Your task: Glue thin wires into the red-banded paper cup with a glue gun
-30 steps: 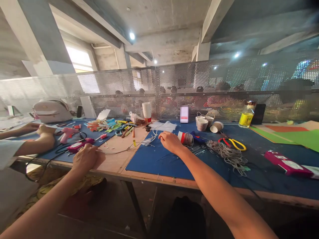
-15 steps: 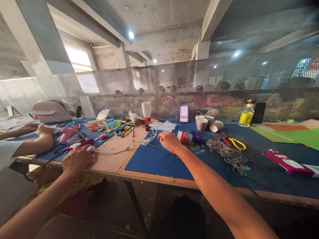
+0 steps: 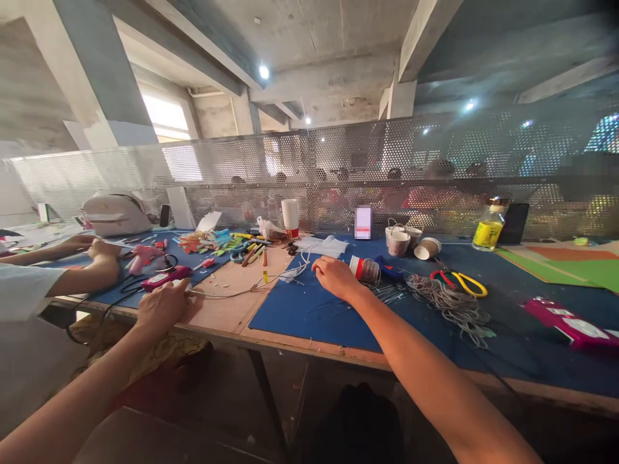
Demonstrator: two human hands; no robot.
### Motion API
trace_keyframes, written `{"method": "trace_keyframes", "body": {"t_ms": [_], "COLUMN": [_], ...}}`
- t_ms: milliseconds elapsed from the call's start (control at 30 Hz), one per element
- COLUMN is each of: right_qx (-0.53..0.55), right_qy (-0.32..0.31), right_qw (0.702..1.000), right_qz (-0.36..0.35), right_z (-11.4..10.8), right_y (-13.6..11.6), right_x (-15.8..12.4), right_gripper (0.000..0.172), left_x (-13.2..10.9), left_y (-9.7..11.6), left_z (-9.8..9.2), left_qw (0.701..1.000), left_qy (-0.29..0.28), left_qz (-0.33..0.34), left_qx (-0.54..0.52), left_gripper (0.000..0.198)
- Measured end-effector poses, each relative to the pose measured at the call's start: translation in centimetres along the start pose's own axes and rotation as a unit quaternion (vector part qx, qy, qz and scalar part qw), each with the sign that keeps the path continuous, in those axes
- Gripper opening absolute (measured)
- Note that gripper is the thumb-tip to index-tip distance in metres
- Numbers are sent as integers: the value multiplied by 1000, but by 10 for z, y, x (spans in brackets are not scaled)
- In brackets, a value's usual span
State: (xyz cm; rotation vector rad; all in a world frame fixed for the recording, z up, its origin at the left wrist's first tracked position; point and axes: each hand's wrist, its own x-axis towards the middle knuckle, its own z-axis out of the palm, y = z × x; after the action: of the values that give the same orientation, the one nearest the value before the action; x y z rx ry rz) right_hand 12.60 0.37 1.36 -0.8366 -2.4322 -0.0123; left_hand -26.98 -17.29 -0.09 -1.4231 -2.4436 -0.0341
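My left hand (image 3: 163, 304) is closed at the table's front edge, around the end of a white cord (image 3: 225, 296). The fingers mostly hide that end. A magenta device (image 3: 167, 277) with a black cord lies just behind this hand. The white cord runs right across bare wood and bends up in a loop near my right hand (image 3: 334, 277). My right hand rests over the blue mat (image 3: 285, 316) with its fingers curled together; what they hold, if anything, is hidden. Beside it, a paper cup wound with brown cord (image 3: 366, 269) lies on its side.
Thin dark rods, a grey cord bundle (image 3: 449, 303) and yellow-and-red handled scissors (image 3: 459, 282) lie to the right. Paper cups (image 3: 398, 241), a phone (image 3: 363, 223) and a yellow-labelled bottle (image 3: 487, 231) stand behind. A co-worker's hands (image 3: 102, 251) work at far left.
The whole view has shifted, so things appear farther right. The white plug-like end at my left fingertips, plain before, is now mostly covered. My right hand stays in nearly the same place.
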Motion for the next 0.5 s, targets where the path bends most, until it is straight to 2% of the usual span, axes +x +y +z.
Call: {"method": "trace_keyframes", "body": {"t_ms": [167,367,500], "right_qx": [-3,-3,-7], "right_qy": [-1,-7,-1], "right_qw": [1000,1000,1000], "right_qz": [0,2,-4], "right_z": [1,2,3], "right_y": [0,1,1], "right_x": [0,0,0], "right_gripper": [23,25,25], "left_x": [-7,-11,-17], "left_y": [3,7,6], "left_z": [-2,-4,0], "left_qw": [998,998,995], "left_qy": [30,40,80], "left_qz": [-20,-43,-59], "left_qx": [59,35,13], "left_gripper": [46,51,51]}}
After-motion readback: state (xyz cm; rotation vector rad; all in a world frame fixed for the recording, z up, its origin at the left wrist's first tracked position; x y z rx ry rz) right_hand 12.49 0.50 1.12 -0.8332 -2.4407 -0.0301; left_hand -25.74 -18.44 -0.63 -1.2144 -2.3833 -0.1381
